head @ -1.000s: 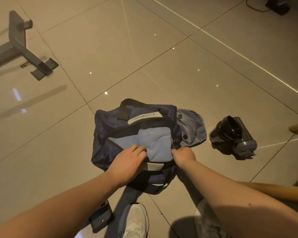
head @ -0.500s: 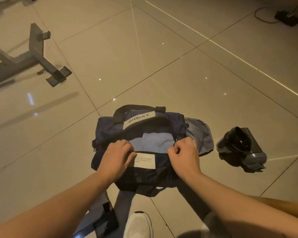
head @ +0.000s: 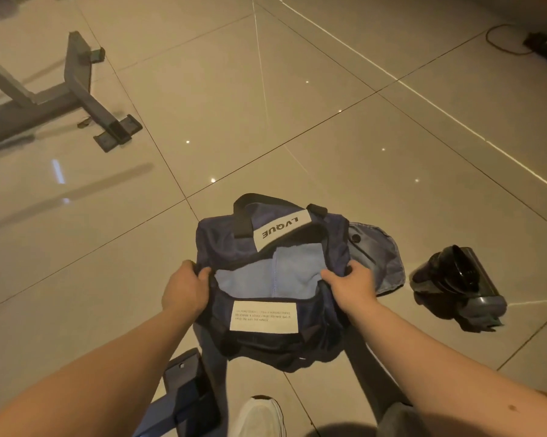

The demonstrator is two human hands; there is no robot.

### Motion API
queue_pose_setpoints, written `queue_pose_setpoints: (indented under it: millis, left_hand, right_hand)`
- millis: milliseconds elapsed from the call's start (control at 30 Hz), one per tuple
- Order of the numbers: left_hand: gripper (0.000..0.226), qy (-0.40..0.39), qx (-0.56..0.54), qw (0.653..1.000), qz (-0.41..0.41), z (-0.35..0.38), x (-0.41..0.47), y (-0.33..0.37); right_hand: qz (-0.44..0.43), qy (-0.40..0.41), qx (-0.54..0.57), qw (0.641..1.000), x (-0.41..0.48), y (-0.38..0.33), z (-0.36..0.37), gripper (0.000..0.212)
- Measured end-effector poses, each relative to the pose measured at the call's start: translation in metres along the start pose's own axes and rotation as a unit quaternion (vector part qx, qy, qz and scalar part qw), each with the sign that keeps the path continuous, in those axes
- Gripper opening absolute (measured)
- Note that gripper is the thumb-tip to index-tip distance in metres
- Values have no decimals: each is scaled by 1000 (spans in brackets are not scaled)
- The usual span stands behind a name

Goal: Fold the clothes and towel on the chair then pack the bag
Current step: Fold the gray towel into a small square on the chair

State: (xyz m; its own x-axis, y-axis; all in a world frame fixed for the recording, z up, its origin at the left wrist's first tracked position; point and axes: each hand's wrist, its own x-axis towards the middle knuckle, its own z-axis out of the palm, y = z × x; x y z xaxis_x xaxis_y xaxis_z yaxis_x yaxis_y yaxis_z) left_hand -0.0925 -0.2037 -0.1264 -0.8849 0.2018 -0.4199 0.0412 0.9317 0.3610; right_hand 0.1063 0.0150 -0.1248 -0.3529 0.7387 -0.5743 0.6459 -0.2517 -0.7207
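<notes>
So the navy duffel bag (head: 225, 247) is sitting on the glossy tiled floor (head: 297, 121) right in front of the person, mouth open and facing up. The left hand (head: 185, 290) has its fingers curled round the left end of the opening's rim, thumb hooked just inside. The right hand (head: 352, 287) grips the right end the same way, so the opening is spread between them.

Inside there's a light blue cloth (head: 259, 275) lying flat and filling most of the opening. Towel or clothing, honestly can't tell. A white "LVQUE" label (head: 281, 230) sits on the far side next to the black handle strap (head: 244, 220), and a white patch with small print (head: 263, 316) is on the near side. A paler blue flap with a snap (head: 379, 257) sticks out of the bag's right end.

Near that flap but not touching the bag, a black and grey object (head: 455, 279) lies on its side. There's a grey metal frame foot (head: 76, 89) at top left and a white shoe (head: 259, 417) at the bottom edge.
</notes>
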Motion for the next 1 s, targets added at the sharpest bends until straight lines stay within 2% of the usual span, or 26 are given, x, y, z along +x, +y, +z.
queue_pose_setpoints:
  millis: [33, 133, 267, 367, 500, 567, 633, 733, 800, 900, 1000]
  left_hand:
    - [37, 38, -10, 999, 3, -3, 2, 1]
    - [34, 135, -122, 983, -20, -28, 14, 8]
    - [31, 200, -184, 962, -31, -63, 27, 13]
    - [35, 199, -175, 963, -53, -69, 34, 14]
    - [37, 120, -86, 983, -109, -51, 35, 19]
    - [53, 135, -17, 988, -71, -37, 25, 33]
    - [60, 157, 15, 987, 21, -24, 8, 53]
    - [48, 120, 28, 977, 176, 1, -22, 92]
    - [41, 71, 30, 968, 239, 21, -40, 117]
    - [41, 29, 85, 954, 285, 46, -59, 140]
    - [23, 10, 93, 952, 291, 60, -70, 152]
  right_hand:
    - [-33, 27, -19, 999, -3, -5, 2, 18]
    - [-108, 85, -28, 990, -9, -25, 11, 19]
    - [-167, 103, -37, 980, -8, -44, 18, 20]
    - [-176, 81, -58, 979, -5, -52, 28, 24]
    - [-97, 35, -77, 992, -3, -46, 38, 38]
    - [-86, 12, -59, 994, -3, -41, 33, 36]
    - [-88, -45, -36, 994, -3, -37, 23, 34]
    - [-79, -112, -27, 990, -4, -33, 5, 39]
    - [-82, -126, -3, 989, -5, -31, -8, 41]
    - [-29, -131, 92, 987, -11, -32, -24, 42]
    - [-15, -61, 115, 991, -10, -22, -45, 34]
